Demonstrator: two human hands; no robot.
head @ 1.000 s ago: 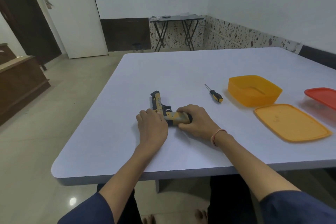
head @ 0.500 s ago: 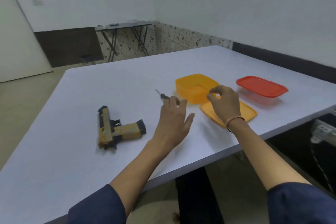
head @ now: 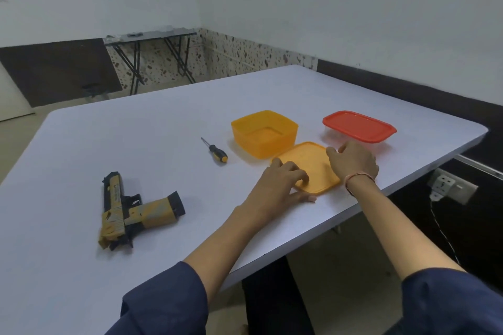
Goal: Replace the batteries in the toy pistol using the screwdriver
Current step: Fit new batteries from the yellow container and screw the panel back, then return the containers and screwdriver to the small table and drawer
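Lid beside orange tub, screwdriver just left

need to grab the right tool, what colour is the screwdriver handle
Black and yellow screwdriver handle, clearest in the head view.

Counts: 1 toy pistol, 1 screwdriver. Containers: 2 total, i.e. 1 open orange tub + 1 clear box. Lids: 2, i.e. 1 orange lid lying loose, 1 red lid on the clear box. Hands: 2, left hand & right hand; 2 dark blue sleeves; 1 thread band on right wrist. Tables: 2, i.e. 1 white table in front, 1 folding table at back wall. 1 wall socket w/ 1 cable
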